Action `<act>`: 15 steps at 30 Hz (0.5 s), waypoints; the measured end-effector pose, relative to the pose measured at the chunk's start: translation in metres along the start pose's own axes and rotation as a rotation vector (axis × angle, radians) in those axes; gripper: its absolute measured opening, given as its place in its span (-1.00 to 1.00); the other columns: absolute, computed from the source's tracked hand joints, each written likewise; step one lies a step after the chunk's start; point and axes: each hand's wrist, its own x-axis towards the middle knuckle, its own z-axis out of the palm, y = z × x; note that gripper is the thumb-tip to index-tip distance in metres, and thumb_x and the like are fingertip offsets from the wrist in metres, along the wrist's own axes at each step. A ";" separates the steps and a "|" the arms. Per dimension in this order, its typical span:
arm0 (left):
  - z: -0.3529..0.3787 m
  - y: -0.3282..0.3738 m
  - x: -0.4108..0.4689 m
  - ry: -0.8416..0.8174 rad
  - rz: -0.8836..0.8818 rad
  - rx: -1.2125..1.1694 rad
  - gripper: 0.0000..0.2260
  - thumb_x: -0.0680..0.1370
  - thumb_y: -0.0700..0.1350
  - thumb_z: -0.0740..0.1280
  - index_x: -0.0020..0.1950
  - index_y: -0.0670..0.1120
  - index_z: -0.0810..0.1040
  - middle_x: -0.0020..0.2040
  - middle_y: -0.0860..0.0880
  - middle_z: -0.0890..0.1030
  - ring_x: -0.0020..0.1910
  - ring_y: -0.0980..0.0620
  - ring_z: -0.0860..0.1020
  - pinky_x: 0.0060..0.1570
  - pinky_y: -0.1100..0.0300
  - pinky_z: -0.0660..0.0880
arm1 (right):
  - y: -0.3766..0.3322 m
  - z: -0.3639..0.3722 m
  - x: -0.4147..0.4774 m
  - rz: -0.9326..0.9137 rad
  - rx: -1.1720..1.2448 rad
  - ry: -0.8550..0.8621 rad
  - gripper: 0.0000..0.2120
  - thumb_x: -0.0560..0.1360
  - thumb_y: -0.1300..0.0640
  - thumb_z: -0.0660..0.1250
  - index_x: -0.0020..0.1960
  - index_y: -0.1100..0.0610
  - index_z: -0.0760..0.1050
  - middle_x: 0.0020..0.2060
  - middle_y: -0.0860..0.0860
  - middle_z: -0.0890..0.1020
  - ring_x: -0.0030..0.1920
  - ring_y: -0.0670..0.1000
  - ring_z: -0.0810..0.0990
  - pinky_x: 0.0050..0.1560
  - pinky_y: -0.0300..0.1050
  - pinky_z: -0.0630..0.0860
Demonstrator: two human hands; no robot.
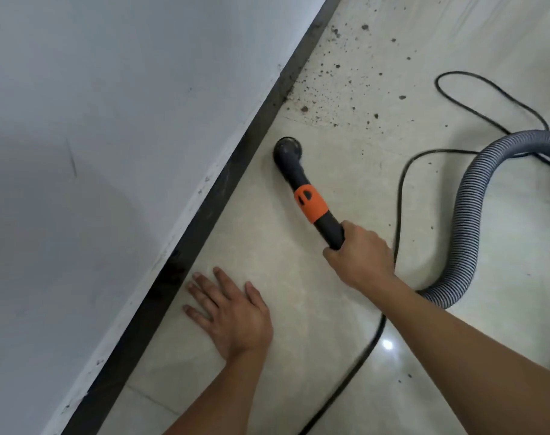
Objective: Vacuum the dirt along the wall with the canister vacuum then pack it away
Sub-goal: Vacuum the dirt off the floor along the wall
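**One head camera, aimed steeply down**

A single wide-angle view, worn on the person's head, faces forward and down at the floor from close above. The wall and its dark skirting run diagonally from near left toward the far middle, filling the left half.

A dark baseboard runs diagonally from the lower left to the top, right of centre, its upper edge ragged with pale paint smears and specks. To its right lies a floor of glossy cream tiles with faint marbling. A thin grout line crosses the tiles near the bottom, and a small bright glare shines on the floor at lower right.
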 end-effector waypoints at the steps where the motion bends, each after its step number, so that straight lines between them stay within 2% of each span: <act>1: 0.000 0.000 0.000 0.000 -0.001 -0.001 -0.40 0.56 0.08 -0.01 0.51 -0.23 0.24 0.51 -0.35 0.16 0.51 -0.32 0.08 0.44 -0.32 -0.02 | -0.003 0.000 0.005 -0.030 -0.017 0.000 -0.82 0.44 0.00 0.34 0.00 0.00 0.43 -0.28 -0.01 0.53 -0.25 0.12 0.52 -0.26 -0.11 0.36; 7: 0.004 0.000 0.001 0.011 0.000 0.016 -0.40 0.57 0.09 0.01 0.52 -0.23 0.23 0.52 -0.34 0.15 0.52 -0.30 0.06 0.44 -0.31 -0.03 | -0.014 -0.018 0.083 -0.019 0.014 0.051 -0.82 0.41 0.04 0.38 -0.03 0.01 0.45 -0.31 0.00 0.49 -0.23 0.14 0.52 -0.22 -0.10 0.37; 15: 0.006 -0.002 0.001 0.025 -0.014 0.045 -0.40 0.56 0.09 0.00 0.52 -0.21 0.24 0.51 -0.33 0.18 0.52 -0.30 0.08 0.44 -0.31 0.01 | -0.020 -0.034 0.159 -0.003 0.017 0.083 -0.72 0.40 0.04 0.41 0.06 0.08 0.47 -0.21 0.09 0.56 -0.21 0.17 0.56 -0.17 -0.06 0.48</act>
